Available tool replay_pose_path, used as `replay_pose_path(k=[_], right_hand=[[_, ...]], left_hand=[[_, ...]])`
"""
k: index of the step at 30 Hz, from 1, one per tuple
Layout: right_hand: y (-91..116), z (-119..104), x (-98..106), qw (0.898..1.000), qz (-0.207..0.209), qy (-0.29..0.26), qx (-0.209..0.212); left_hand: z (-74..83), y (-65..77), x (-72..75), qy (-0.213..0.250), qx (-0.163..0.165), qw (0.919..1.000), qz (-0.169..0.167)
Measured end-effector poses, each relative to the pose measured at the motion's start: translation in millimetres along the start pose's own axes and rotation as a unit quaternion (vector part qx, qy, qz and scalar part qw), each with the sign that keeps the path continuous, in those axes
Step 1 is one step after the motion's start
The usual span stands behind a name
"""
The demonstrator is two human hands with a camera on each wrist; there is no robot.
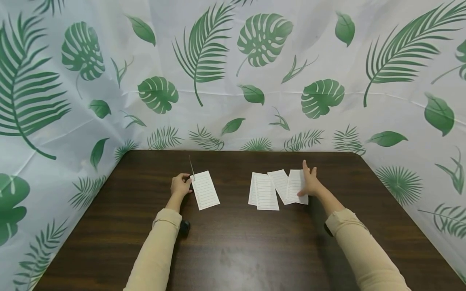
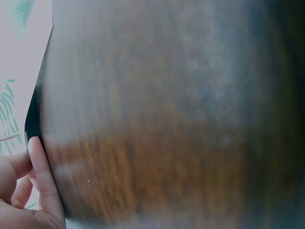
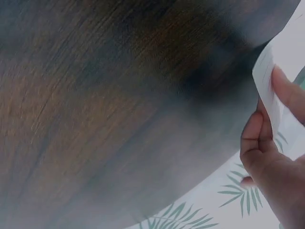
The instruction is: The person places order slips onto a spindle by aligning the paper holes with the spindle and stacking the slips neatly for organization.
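Note:
My left hand (image 1: 180,184) is at the upper left edge of a white lined card (image 1: 205,190), pinching it between thumb and finger. A thin, straight, greyish piece (image 1: 191,167) sticks up past that corner; its kind is unclear. In the left wrist view the fingers (image 2: 43,167) meet right at the card's edge. My right hand (image 1: 310,182) is over the rightmost lined card (image 1: 295,186), its fingers spread in the head view. The right wrist view has a slightly bent card (image 3: 266,78) between the thumb and the curled fingers (image 3: 255,133).
Left of the right hand's card, another lined card (image 1: 279,184) is partly overlapped by it. A front card (image 1: 267,194) covers most of a card behind (image 1: 252,190). All are on the dark wooden table (image 1: 233,242). Behind hangs a leaf-patterned sheet (image 1: 225,101).

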State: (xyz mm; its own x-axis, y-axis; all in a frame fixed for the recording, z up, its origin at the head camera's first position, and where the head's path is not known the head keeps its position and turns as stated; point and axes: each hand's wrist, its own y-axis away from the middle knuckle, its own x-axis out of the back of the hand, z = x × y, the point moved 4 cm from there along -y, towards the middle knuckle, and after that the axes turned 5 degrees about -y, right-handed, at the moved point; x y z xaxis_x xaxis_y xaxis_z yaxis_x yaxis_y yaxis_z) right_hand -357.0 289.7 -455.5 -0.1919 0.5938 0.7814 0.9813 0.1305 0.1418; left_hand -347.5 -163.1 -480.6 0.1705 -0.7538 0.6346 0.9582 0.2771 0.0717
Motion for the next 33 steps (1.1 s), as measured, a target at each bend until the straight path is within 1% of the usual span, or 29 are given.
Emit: replay_pose_path(k=[2, 3, 6, 9, 10, 11, 15, 18, 21, 24, 29, 33], right_hand=[[-7, 12, 1, 1.0, 0.018, -0.008, -0.009], [-14, 21, 1, 0.999, 0.032, -0.014, 0.001], [-20, 29, 1, 0.999, 0.043, -0.001, -0.019], [-15, 22, 2, 0.998, 0.041, 0.006, -0.051], [-9, 13, 3, 0.997, 0.031, 0.012, -0.073], [-6, 9, 3, 0.996, 0.028, 0.015, -0.078], [7, -3, 2, 0.997, 0.036, 0.021, -0.07], [14, -6, 1, 0.996, 0.049, 0.005, -0.068], [16, -6, -1, 0.996, 0.053, -0.02, -0.074], [17, -6, -3, 0.995, 0.047, -0.039, -0.084], [16, -8, -6, 0.994, 0.034, -0.053, -0.093], [16, -9, -8, 0.992, 0.036, -0.066, -0.098]], left_hand=[[0.2, 0.0, 0.2, -0.002, -0.001, 1.0, 0.002], [0.4, 0.0, 0.4, -0.004, -0.002, 1.0, 0.003], [1.2, 0.0, 1.6, -0.006, 0.0, 1.0, 0.002], [1.0, 0.3, 1.7, -0.006, 0.001, 1.0, 0.001], [0.8, 0.2, 1.5, -0.005, 0.001, 1.0, 0.002], [0.5, 0.4, 1.2, -0.003, 0.002, 1.0, 0.001], [-0.2, 0.7, 0.4, 0.007, 0.004, 1.0, 0.0], [-1.4, -0.1, -0.5, 0.018, 0.008, 0.9998, -0.005], [-3.8, -1.6, -2.1, 0.036, 0.014, 0.9991, -0.014], [-5.4, -3.5, -3.0, 0.053, 0.018, 0.9982, -0.021], [-5.6, -4.7, -2.3, 0.059, 0.018, 0.9979, -0.02], [-5.4, -4.2, -1.9, 0.064, 0.017, 0.9975, -0.023]])
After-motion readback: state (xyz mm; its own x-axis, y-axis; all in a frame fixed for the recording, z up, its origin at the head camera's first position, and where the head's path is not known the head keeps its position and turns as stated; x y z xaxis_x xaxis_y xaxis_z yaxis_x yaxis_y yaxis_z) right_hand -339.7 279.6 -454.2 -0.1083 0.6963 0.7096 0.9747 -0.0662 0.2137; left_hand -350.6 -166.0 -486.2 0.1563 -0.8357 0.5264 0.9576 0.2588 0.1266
